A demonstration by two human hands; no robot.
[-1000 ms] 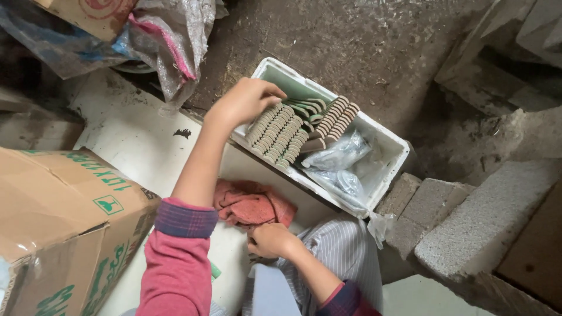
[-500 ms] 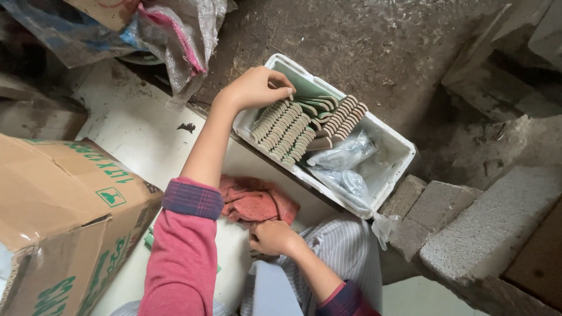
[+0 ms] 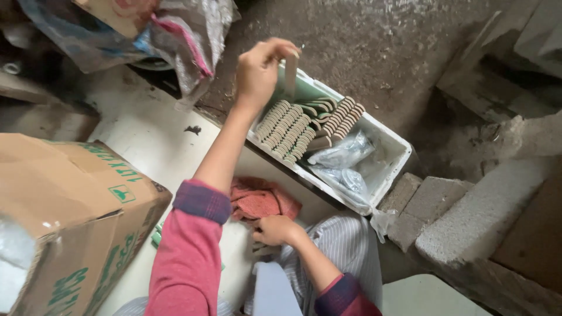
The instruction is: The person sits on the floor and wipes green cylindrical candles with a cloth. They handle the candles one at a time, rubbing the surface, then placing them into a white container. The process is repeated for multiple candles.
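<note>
Above the white tray [image 3: 393,153], the left hand [image 3: 260,70] pinches one flat strip [image 3: 291,73], lifting it out. Beside the red cloth [image 3: 260,202], the right hand [image 3: 275,229] rests curled, grip unclear. Next, carrying it clear probably needs care.

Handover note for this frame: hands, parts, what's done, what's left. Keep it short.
Left hand: raised above the white box, pinching one flat piece.
Right hand: low by the lap, fingers at the red cloth; grip unclear.
Rows of flat pieces stand on edge in the box, beside clear plastic bags.
Done: one piece lifted out.
Left: the rows remain in the box.
</note>
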